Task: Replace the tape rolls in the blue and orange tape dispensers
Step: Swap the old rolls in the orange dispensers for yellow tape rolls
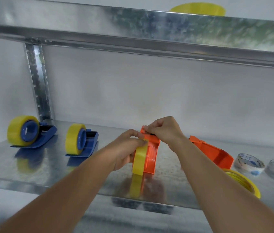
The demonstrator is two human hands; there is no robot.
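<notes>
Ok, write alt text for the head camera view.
Two bare hands work on an orange tape dispenser on a metal shelf: the left hand grips its yellow tape roll, the right hand pinches its far end. Two loaded blue dispensers stand left; another orange dispenser and loose rolls lie right.

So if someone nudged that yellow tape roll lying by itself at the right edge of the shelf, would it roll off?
Probably not. The loose yellow roll seems to lie nearly flat on the metal shelf, so a nudge would likely slide it, not roll it. The shelf looks smooth and shiny, so it may slide easily. It sits near the front edge, so a hard push could drop it.
</notes>
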